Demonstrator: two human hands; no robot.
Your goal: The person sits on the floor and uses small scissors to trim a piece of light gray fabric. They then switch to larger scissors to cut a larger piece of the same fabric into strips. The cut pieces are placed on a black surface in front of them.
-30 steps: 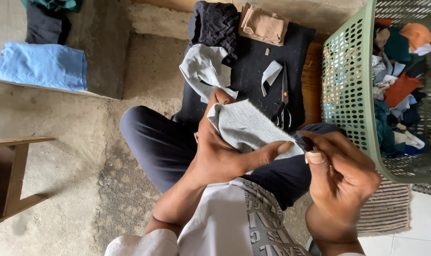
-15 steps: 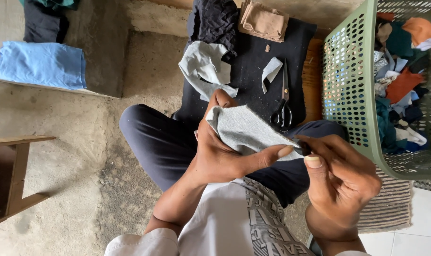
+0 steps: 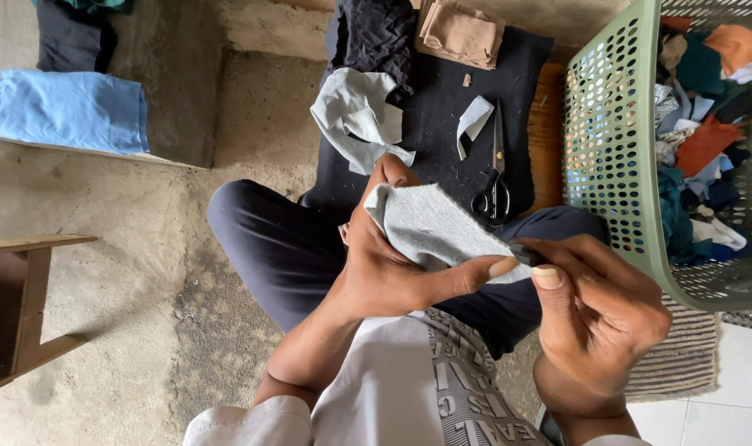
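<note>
At the far left one folded blue cloth [image 3: 66,110] lies on a raised ledge, with one dark garment [image 3: 70,37] behind it and one wooden stool [image 3: 29,310] lower down on the concrete floor. Toward the middle, the person's left hand [image 3: 384,268] grips one grey fabric piece [image 3: 438,231] over the lap, thumb stretched along its lower edge. Beyond it a black mat [image 3: 442,124] carries two more grey scraps, a large crumpled one [image 3: 355,116] and a small strip [image 3: 473,124], one tan folded cloth [image 3: 461,33] and one pair of scissors [image 3: 495,177]. The right hand [image 3: 595,318] pinches the fabric's right corner between thumb and fingers. Farthest right stands one green basket [image 3: 611,149] holding many mixed scraps.
</note>
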